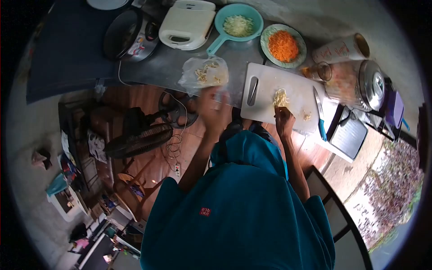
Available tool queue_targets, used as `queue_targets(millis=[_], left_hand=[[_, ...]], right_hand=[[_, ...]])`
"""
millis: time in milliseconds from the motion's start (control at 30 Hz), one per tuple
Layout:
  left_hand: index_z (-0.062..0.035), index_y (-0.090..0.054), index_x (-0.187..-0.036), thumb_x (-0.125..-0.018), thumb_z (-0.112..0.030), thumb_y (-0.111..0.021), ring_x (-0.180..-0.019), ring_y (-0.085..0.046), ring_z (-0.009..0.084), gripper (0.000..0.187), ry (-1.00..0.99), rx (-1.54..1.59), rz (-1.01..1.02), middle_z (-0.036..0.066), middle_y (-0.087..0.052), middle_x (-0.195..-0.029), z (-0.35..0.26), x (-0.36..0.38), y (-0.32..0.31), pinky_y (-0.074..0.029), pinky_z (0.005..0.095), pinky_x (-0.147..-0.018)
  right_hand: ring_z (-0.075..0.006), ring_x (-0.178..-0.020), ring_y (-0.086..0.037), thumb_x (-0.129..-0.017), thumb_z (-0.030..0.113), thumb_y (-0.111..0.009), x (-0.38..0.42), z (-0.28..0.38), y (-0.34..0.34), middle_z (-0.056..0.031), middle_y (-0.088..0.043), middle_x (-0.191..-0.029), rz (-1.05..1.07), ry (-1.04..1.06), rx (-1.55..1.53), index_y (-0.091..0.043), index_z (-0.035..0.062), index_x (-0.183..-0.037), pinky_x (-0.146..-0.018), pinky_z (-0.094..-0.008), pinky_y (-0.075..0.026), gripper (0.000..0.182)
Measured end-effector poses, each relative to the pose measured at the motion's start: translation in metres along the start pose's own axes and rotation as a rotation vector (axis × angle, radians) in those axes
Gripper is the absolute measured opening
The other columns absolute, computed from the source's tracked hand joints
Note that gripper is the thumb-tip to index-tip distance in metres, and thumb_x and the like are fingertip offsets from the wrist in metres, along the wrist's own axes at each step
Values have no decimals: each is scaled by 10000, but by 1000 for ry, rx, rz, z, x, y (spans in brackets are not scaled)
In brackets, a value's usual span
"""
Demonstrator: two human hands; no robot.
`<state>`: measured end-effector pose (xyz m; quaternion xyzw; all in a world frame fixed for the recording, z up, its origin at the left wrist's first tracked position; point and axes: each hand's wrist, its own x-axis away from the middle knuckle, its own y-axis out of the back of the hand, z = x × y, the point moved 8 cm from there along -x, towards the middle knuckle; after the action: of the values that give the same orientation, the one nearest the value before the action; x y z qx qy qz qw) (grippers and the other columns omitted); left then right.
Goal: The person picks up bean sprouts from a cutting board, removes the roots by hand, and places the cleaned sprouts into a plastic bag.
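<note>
My right hand (284,120) is at the near edge of a white cutting board (261,103), its fingers closed on the lower end of a small bunch of bean sprouts (281,96). A few cut bits (307,115) lie to the right of that bunch. Motion smears my left hand (212,108), just below a clear plastic bag (204,74) with more sprouts in it; its fingers cannot be made out. Along the board's right edge rests a knife (320,112) with a blue handle.
Behind the board stand a teal strainer (218,45) of pale shreds and a plate (266,50) of grated carrot. A white sandwich maker (188,24) and a pot (139,45) are to the left, jars (348,83) to the right. A fan (139,139) stands below left.
</note>
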<state>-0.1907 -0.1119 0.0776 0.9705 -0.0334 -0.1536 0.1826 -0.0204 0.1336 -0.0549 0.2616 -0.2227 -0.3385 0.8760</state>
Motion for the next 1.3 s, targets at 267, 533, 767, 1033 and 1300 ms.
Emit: queue_targets(millis=[267, 533, 767, 1033, 1300], left_hand=[[27, -634, -910, -734, -79, -737, -699, -596, 175, 230, 166, -245, 58, 108, -633, -827, 82, -66, 75, -470, 293, -614], [87, -624, -846, -816, -73, -688, -612, -609, 95, 174, 461, 129, -22, 85, -655, -683, 107, -68, 73, -473, 219, -573], [97, -626, -883, -828, -69, -678, -669, -641, 100, 183, 456, 128, -30, 93, -674, -729, 102, -61, 82, -492, 212, -619], [97, -628, -959, -827, -79, -689, -688, -643, 110, 229, 464, 174, -27, 86, -677, -762, 106, -58, 77, -497, 215, -634], [90, -614, -1001, -828, -98, -695, -771, -618, 104, 267, 355, 109, -88, 81, -655, -847, 90, -56, 80, -488, 217, -656]], right_hand=[[-276, -827, -659, -823, 49, -626, -22, 245, -107, -158, -666, -901, 371, 731, -227, -671, 4, -952, -729, -358, -510, 143], [-325, -854, -657, -824, 92, -522, -59, 200, -291, -178, -671, -904, 689, 839, 636, -651, 46, -913, -751, -417, -525, 164], [-348, -835, -649, -844, 292, -581, -63, 195, -280, -207, -656, -869, 649, 708, 535, -637, 25, -872, -739, -456, -513, 274], [-346, -834, -648, -729, 73, -663, -65, 257, -226, -174, -670, -865, 647, 732, 280, -687, 21, -848, -760, -399, -521, 133], [-183, -682, -656, -702, 93, -724, -77, 248, -199, -143, -678, -761, 718, 535, -8, -681, -26, -838, -645, -301, -513, 186]])
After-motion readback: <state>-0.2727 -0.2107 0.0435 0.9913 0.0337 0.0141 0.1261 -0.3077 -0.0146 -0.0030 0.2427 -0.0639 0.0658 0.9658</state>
